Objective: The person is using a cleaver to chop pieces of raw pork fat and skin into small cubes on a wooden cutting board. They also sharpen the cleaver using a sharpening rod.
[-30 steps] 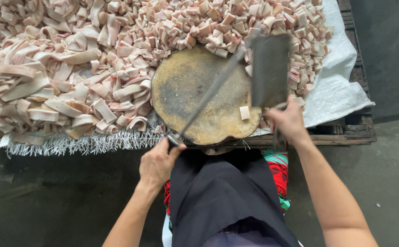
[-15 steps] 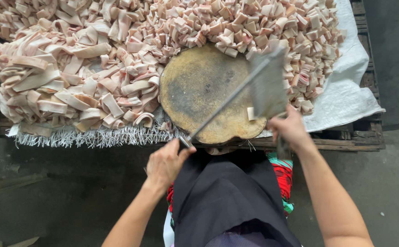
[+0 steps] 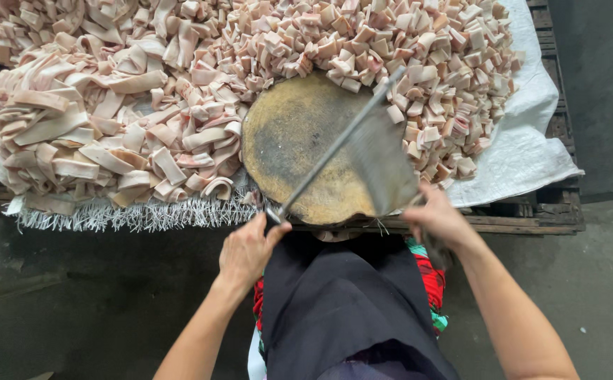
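At centre frame, the left hand (image 3: 246, 250) grips the handle of a long sharpening rod (image 3: 334, 149) slanting up to the right over a round, stained chopping block (image 3: 299, 141). The right hand (image 3: 438, 219) holds a blurred cleaver (image 3: 384, 167) against the rod. Pale meat strips (image 3: 102, 127) fill the upper left, cut cubes (image 3: 419, 56) the upper right, on a white woven sheet (image 3: 524, 151).

The cleaver (image 3: 384, 165) blade is smeared by motion blur, so its edge cannot be made out. Its handle is hidden inside the right hand (image 3: 438, 219). The heap of pale strips (image 3: 109, 119) runs off the top and left edges.
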